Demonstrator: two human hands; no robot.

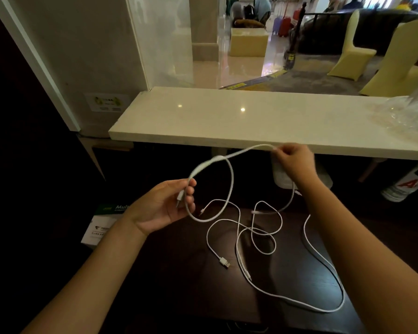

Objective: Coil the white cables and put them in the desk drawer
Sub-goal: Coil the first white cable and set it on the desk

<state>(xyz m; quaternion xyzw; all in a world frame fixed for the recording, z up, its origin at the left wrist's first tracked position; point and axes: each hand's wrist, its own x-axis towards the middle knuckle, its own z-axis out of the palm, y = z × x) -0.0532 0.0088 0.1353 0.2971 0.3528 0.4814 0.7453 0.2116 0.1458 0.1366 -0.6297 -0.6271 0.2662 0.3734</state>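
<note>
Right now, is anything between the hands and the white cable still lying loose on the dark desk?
Nothing visible blocks it. Both the left hand and right hand already pinch one white cable, above the loose cables on the dark desk. No drawer is in view.

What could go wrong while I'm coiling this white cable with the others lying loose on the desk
The held cable runs from your left hand to your right hand, then trails among the loose cables crossing on the dark desk. Winding on could snag them into a knot or drag them off. The one loop may also slip from your fingers.
</note>
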